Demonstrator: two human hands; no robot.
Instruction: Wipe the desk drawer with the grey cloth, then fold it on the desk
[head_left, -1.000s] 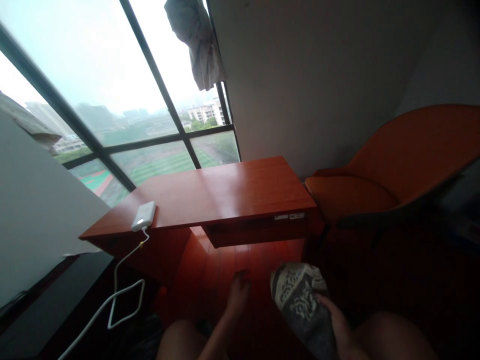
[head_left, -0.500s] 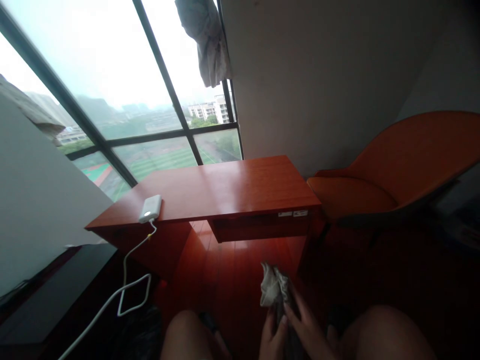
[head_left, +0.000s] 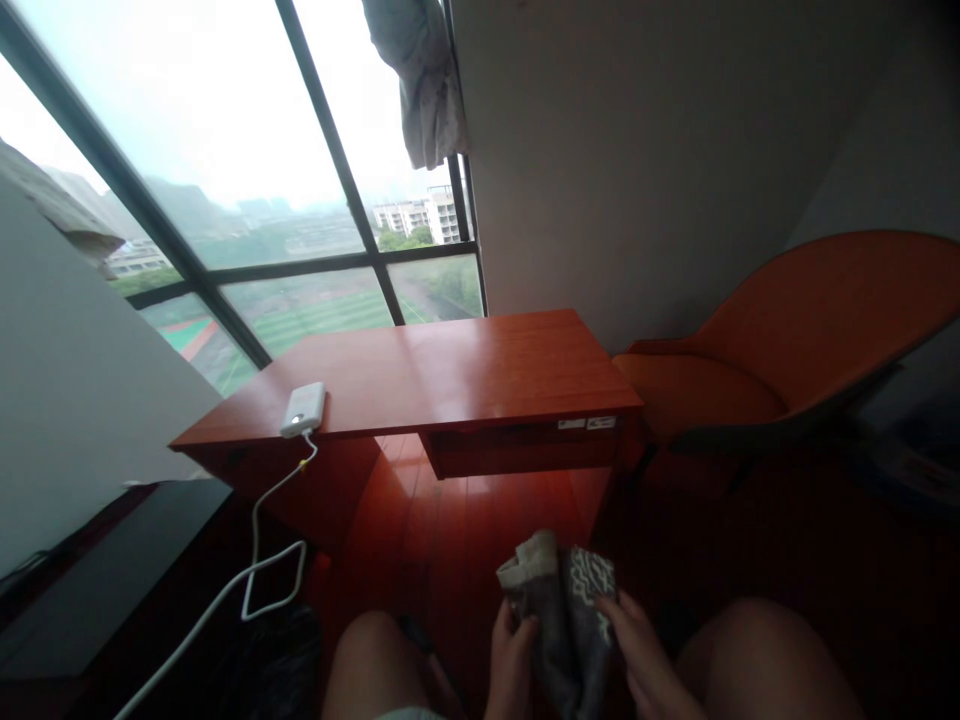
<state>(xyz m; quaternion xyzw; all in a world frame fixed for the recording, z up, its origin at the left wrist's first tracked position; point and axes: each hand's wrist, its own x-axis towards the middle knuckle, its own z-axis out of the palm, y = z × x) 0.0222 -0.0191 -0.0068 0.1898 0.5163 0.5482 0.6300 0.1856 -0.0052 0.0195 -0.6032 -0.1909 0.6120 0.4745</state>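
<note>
Two grey knitted pieces that look like socks hang between my hands, low in the head view. The left piece (head_left: 551,620) has a pale cuff at its top, and my left hand (head_left: 512,655) pinches its left edge. White squiggly patterning covers the top of the right piece (head_left: 592,590). My right hand (head_left: 637,640) grips that piece by its right side, fingers closed on the fabric. Below, both pieces run down side by side and touch; their lower ends leave the bottom of the frame.
A reddish wooden desk (head_left: 465,375) stands ahead, by the window. On its left lies a white power bank (head_left: 304,408) with a white cable (head_left: 255,520) trailing down. An orange chair (head_left: 817,330) is at the right. My bare knees flank my hands.
My hands have moved apart, the left one leftward and the right one rightward. The bunched fabric has opened into two pieces side by side, showing the pale cuff and the patterned top.
</note>
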